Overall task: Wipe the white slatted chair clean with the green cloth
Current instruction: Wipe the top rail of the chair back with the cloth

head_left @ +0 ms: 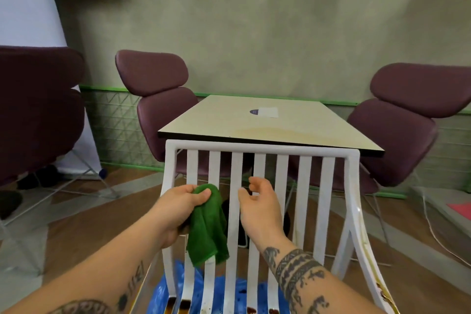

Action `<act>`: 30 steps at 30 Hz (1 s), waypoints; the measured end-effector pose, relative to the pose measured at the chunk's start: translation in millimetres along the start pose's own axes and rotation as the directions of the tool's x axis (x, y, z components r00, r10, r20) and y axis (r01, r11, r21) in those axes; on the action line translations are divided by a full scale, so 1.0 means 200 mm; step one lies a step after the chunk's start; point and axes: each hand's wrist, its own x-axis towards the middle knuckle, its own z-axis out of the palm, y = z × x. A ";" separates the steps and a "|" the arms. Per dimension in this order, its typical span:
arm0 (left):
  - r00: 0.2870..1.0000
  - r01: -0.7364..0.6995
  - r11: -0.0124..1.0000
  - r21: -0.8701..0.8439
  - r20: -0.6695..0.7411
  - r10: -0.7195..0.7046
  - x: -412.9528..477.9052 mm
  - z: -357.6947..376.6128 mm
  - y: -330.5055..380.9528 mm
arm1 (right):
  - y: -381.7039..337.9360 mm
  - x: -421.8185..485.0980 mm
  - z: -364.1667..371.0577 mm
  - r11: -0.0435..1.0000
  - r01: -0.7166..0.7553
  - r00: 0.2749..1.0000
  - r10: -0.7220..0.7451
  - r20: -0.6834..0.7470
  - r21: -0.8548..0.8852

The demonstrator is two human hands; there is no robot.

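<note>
While I look down over the white slatted metal chair, my left hand has its grip closed around the bunched green terry cloth, held against the chair's left slats. My right hand hovers open at the middle slats. Behind the chair sits a cream square bench.

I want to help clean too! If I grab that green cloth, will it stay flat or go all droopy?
Probably droopy. The green cloth hangs in soft folds below the left hand that pinches it, so it looks floppy. It seems light, since a few fingers hold it up. Its fuzzy surface likely grips well on the white slatted chair.
</note>
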 end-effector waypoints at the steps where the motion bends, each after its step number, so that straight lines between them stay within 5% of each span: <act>1: 1.000 -0.013 1.000 0.004 0.004 0.013 0.01 0.02 0.01 | 0.01 -0.01 0.00 0.998 0.043 0.996 -0.047 0.082 0.052; 4: 0.996 -0.059 0.998 -0.020 0.063 0.060 0.04 0.05 0.03 | 0.02 -0.05 0.05 0.965 -0.066 0.913 -0.045 0.406 0.255; 7: 0.992 -0.093 0.996 -0.003 0.083 0.093 0.10 0.06 0.05 | 0.05 -0.01 0.09 0.970 -0.027 0.934 -0.061 0.352 0.240; 10: 0.970 -0.205 0.966 0.154 -0.098 0.222 0.17 0.05 0.05 | 0.04 0.08 0.10 0.981 -0.032 0.964 -0.020 0.266 0.191; 14: 0.822 -0.377 0.853 0.362 -0.294 0.488 0.33 -0.04 0.12 | -0.04 0.25 0.07 0.967 0.211 0.970 -0.189 0.155 -0.140; 17: 0.647 -0.399 0.604 0.690 -0.255 0.718 0.50 -0.11 0.26 | -0.13 0.44 0.09 0.728 0.515 0.851 -0.497 0.168 -0.453; 19: 0.723 -0.250 0.441 0.862 -0.137 0.677 0.61 -0.13 0.34 | -0.19 0.57 0.14 0.521 0.588 0.768 -0.600 0.224 -0.619; 22: 0.883 -0.053 0.387 0.920 -0.138 0.449 0.66 -0.10 0.37 | -0.23 0.70 0.23 0.309 0.559 0.717 -0.645 0.262 -0.769; 26: 0.822 -0.057 0.372 0.926 -0.168 0.544 0.65 -0.05 0.30 | -0.16 0.74 0.32 0.273 0.596 0.665 -0.694 0.274 -0.755; 30: 0.833 -0.085 0.423 0.902 -0.168 0.526 0.64 -0.05 0.31 | -0.10 0.76 0.30 0.204 0.632 0.595 -0.746 0.300 -0.748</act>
